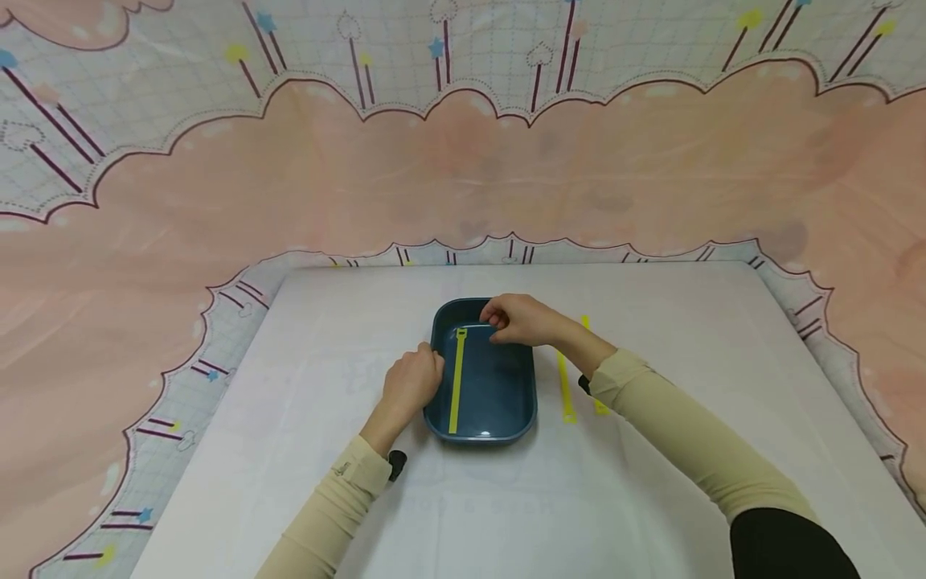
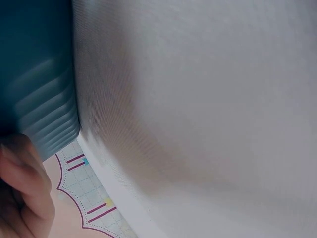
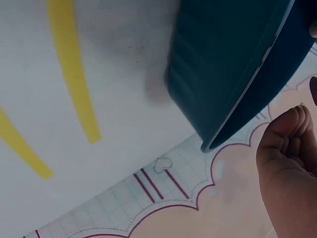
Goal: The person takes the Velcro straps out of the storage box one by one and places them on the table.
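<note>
A dark blue rectangular dish (image 1: 499, 402) with rounded corners stands on the white table. My left hand (image 1: 411, 378) grips its left rim; in the left wrist view curled fingers (image 2: 29, 183) lie against the ribbed outer wall (image 2: 44, 99). Inside the dish, towards its left side, lies a flat yellow strap (image 1: 456, 386) with a squared loop at its far end. Over the far right part of the dish hovers my right hand (image 1: 528, 319), its thumb apart from the loosely bent fingers and nothing visible between them. The right wrist view shows this hand (image 3: 287, 163) beyond the dish's rim.
Right of the dish, a yellow strap (image 1: 566, 386) lies on the table (image 1: 347, 305). Another strap (image 1: 601, 408) beside it is partly hidden under the right forearm (image 1: 586, 342). A patterned pink and white cloth (image 1: 463, 177) surrounds the table's far and side edges.
</note>
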Tool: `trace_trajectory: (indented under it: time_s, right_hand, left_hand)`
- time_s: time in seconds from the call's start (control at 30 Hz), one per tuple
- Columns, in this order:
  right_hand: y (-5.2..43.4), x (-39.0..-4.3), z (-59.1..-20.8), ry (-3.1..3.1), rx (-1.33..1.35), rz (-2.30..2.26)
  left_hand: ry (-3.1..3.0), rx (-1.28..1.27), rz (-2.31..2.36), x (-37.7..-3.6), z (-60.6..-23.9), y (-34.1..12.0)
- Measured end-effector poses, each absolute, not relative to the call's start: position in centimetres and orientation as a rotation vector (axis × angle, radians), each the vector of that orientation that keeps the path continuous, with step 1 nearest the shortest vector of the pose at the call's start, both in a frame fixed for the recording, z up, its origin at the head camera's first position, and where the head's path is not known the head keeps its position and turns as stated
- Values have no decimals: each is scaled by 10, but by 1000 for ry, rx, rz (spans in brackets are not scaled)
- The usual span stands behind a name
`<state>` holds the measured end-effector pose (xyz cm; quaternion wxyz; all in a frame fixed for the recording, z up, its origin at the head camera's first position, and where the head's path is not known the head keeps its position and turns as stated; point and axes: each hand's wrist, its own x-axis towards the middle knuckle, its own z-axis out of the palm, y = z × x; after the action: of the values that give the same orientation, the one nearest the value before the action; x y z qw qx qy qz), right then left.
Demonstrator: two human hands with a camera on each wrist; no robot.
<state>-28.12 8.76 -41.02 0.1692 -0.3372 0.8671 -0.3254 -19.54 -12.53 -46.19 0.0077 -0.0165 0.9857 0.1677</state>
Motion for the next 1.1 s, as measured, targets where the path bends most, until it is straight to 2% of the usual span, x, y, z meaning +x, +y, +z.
trace_trajectory:
  time_s: [0.73,1.1]
  right_hand:
    - [39,-283,-429,2445,-1213,-546]
    - [24,-283,-447,2411,-1182,-439]
  left_hand:
    - [3056,-64,515,-197,-461,-127]
    - [3100,-51,502,-195,-464,-128]
